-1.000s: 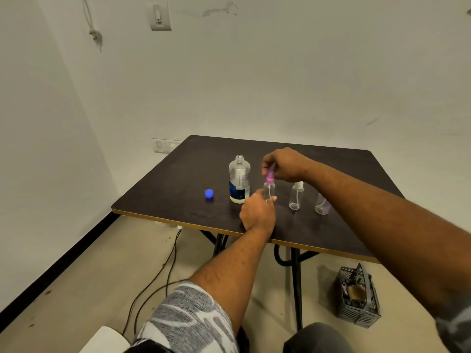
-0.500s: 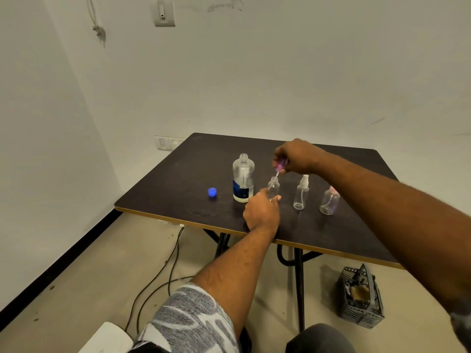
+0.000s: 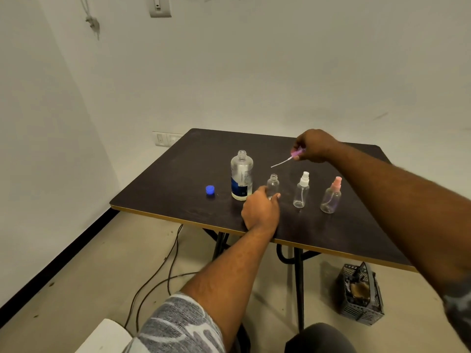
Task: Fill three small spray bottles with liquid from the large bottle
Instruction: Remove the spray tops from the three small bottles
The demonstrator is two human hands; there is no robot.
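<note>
The large clear bottle (image 3: 241, 175) with a blue label stands uncapped on the dark table (image 3: 178, 179); its blue cap (image 3: 210, 190) lies to its left. My left hand (image 3: 260, 208) grips the base of a small open bottle (image 3: 273, 184) just right of the large one. My right hand (image 3: 312, 145) holds a purple spray head (image 3: 297, 154) in the air above and to the right of that bottle, its thin tube pointing down-left. Two more small spray bottles stand to the right, one with a white top (image 3: 302, 191) and one with a pink top (image 3: 331, 197).
A dark plastic basket (image 3: 360, 294) sits on the floor under the table's right side. Black cables (image 3: 158, 271) trail across the floor at the left. A wall socket (image 3: 163, 138) is behind the table's far left corner.
My right hand has pulled the purple spray head out of the small bottle and carried it up and to the right. My left hand stays on the bottle.
</note>
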